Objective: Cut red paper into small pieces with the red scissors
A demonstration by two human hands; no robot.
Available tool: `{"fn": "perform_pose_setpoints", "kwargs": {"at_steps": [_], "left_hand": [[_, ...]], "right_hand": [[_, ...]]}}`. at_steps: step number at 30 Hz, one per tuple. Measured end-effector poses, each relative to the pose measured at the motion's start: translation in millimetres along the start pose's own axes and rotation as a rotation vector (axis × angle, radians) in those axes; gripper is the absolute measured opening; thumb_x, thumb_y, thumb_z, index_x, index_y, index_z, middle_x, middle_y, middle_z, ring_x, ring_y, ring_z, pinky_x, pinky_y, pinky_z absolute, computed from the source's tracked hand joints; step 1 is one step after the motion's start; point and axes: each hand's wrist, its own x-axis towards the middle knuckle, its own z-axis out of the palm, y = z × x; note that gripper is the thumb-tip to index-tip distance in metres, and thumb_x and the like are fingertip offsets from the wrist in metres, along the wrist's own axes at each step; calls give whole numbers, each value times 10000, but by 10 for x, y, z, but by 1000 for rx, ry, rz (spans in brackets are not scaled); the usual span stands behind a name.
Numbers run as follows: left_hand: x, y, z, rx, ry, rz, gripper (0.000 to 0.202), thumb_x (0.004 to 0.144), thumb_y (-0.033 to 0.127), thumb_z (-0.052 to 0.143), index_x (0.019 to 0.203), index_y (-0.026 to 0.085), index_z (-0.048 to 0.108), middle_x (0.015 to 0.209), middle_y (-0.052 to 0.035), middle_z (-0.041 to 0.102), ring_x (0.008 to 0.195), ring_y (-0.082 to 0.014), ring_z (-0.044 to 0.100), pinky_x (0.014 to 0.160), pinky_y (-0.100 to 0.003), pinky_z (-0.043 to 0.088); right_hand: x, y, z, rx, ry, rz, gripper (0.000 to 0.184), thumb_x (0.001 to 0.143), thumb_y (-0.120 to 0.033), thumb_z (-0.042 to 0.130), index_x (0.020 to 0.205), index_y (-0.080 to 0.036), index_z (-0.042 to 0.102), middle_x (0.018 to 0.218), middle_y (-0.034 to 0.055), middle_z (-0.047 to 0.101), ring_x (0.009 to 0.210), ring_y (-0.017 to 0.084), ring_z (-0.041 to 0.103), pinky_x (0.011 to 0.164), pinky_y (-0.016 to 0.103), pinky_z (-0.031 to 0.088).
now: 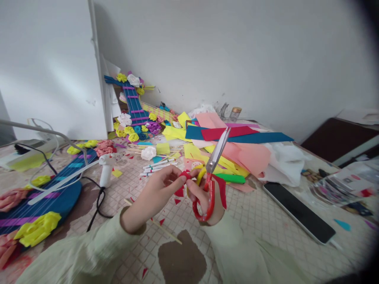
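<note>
My left hand [156, 193] is closed in a pinch on a small piece of red paper [182, 182] in the middle of the view. My right hand [204, 197] is closed around the red handles of a pair of scissors [211, 173], whose silver blades point up and to the right, shut or nearly so. A strip of red paper [221, 189] hangs by the scissors at my right hand. Both hands meet above the tiled tabletop [254, 213]. Small red scraps [161, 221] lie on the table under them.
Sheets of pink, yellow, blue and red paper [237, 142] are piled behind the hands. A dark phone or tablet [299, 213] lies at the right. A white glue gun [106, 169] with black cable stands at the left, near blue craft pieces with paper flowers [38, 197]. Markers [155, 165] lie beyond.
</note>
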Motion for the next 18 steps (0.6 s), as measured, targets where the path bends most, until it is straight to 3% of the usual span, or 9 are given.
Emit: {"fn": "perform_pose_setpoints", "kwargs": {"at_steps": [6,10,13,16,18], "left_hand": [[1,-17,-7,53,-12,63,207,799,362,547,741,166,580,693,-24,604,628,-142,547,578,-262,438],[-10,0,-16,17,139,100,177,797,328,561,708,176,561,644,7,565,587,-121,513,553,-237,416],[-9,-9,-21,-32,251,130,158,792,324,575,730,180,555,675,12,568,610,-122,525,580,-238,426],[3,-27,-27,-48,301,177,131,799,308,575,769,180,575,743,0,598,686,-133,557,638,-243,446],[12,-28,-32,-63,319,199,113,804,287,567,771,180,583,754,-2,610,708,-134,566,656,-242,453]], "right_hand": [[12,27,-3,45,38,8,272,684,-325,664,832,-194,476,613,-47,457,486,78,403,476,232,315],[-7,20,21,119,22,-9,237,704,-305,637,851,-196,486,682,-30,490,521,77,421,523,238,356],[-51,6,53,141,-106,39,254,697,-304,642,867,-187,495,766,-1,522,596,98,476,570,251,397],[-102,17,78,100,-299,141,282,677,-313,656,874,-185,502,810,8,516,626,106,471,568,250,399],[-135,40,91,65,-360,189,287,676,-313,646,891,-187,505,818,6,498,630,103,451,565,245,388]]}}
